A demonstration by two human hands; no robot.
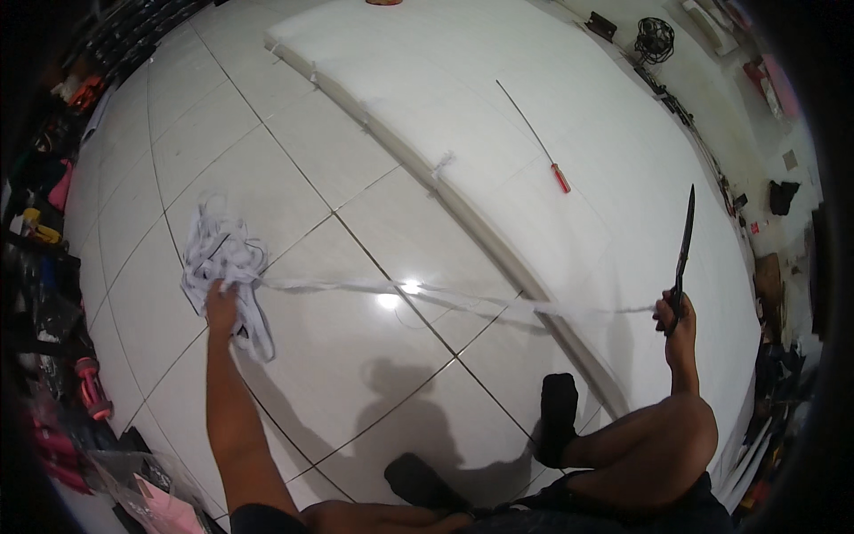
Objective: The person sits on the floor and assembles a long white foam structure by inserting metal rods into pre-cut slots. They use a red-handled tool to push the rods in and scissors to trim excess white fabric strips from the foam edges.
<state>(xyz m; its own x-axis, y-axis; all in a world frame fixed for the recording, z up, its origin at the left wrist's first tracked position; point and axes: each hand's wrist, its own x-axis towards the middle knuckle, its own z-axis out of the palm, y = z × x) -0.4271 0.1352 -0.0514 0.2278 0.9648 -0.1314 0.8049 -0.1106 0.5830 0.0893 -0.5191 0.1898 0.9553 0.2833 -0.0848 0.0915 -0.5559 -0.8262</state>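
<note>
At nine o'clock my left hand has its fingers on the near edge of a tangled bundle of white strips on the tiled floor; I cannot tell how firmly they close. A long strip runs toward three o'clock, to my right hand, which is wrapped round black scissors pointing at twelve. A red-handled screwdriver lies at one o'clock on the white slab.

Brown object, twelve o'clock: cut by upper edge. Left hand, nine o'clock: fingertips indistinct against white bundle. White strip, between three and four o'clock: blurred.
</note>
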